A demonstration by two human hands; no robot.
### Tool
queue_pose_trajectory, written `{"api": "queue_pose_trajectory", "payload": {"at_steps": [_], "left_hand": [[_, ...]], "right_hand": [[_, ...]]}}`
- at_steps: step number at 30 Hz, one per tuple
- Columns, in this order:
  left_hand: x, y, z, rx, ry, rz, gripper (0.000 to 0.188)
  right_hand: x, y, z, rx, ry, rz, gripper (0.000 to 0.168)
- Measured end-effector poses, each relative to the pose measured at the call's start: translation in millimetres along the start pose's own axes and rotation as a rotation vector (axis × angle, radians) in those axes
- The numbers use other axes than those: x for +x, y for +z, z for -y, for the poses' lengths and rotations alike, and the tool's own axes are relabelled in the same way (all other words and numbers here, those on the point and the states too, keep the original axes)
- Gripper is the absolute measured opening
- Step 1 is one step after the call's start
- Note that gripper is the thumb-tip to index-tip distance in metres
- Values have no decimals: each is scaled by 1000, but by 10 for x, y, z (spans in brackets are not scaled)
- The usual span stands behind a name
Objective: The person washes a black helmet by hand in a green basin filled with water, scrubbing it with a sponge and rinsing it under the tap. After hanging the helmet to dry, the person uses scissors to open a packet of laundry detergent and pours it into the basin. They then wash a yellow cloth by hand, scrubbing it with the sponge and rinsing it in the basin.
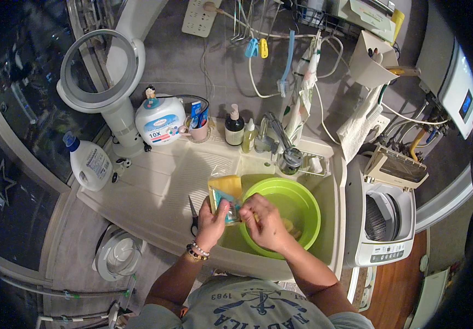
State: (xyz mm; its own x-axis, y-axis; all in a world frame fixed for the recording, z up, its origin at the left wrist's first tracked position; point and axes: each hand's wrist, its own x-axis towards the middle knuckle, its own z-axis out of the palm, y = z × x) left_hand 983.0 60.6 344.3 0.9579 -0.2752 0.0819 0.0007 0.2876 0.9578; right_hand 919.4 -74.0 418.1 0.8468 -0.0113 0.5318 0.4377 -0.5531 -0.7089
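My left hand (213,224) holds a clear plastic packet (225,197) over the sink, with the thumb across its front. Inside it are a flat yellow piece (229,184) and a teal printed label. My right hand (263,222) is curled at the packet's right edge, its fingertips pinching there; a bit of yellow shows by these fingers, too small to name. Under the right hand, a lime-green plastic basin (318,209) stands in the sink, holding water and some yellowish things (289,225) partly hidden by the hand. Black-handled scissors (194,218) lie left of my left hand.
A chrome faucet (288,156) overhangs the basin's back. Along the sink's (137,185) rear stand a pump bottle (234,127), a squeeze bottle (249,137), a pink cup (198,132) and a laundry detergent jug (160,121). A top-loading washing machine (380,242) with its lid up stands at right.
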Motion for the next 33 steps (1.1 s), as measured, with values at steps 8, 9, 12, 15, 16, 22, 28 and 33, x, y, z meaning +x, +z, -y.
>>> {"api": "queue_pose_trajectory", "payload": {"at_steps": [8, 9, 12, 15, 16, 22, 28, 33], "left_hand": [[-9, -16, -26, 636, 315, 47, 36], [8, -90, 46, 670, 310, 116, 34], [3, -195, 82, 536, 277, 171, 27], [-55, -112, -85, 426, 305, 239, 21], [-59, -124, -90, 439, 292, 260, 21], [-73, -114, -226, 533, 336, 328, 19], [-99, -125, -385, 647, 260, 462, 22], [-95, -118, -455, 833, 287, 564, 23]], "right_hand": [[-136, 177, 131, -115, -118, 109, 6], [-115, 162, 138, -154, -160, 140, 8], [40, -55, 188, -127, -241, 167, 19], [90, -295, 58, -199, -262, 110, 34], [120, -335, 55, -213, -229, 104, 33], [57, -273, -21, -110, -35, 46, 36], [22, -269, 20, -10, 74, 125, 36], [15, -330, 24, -13, 113, 297, 34]]}}
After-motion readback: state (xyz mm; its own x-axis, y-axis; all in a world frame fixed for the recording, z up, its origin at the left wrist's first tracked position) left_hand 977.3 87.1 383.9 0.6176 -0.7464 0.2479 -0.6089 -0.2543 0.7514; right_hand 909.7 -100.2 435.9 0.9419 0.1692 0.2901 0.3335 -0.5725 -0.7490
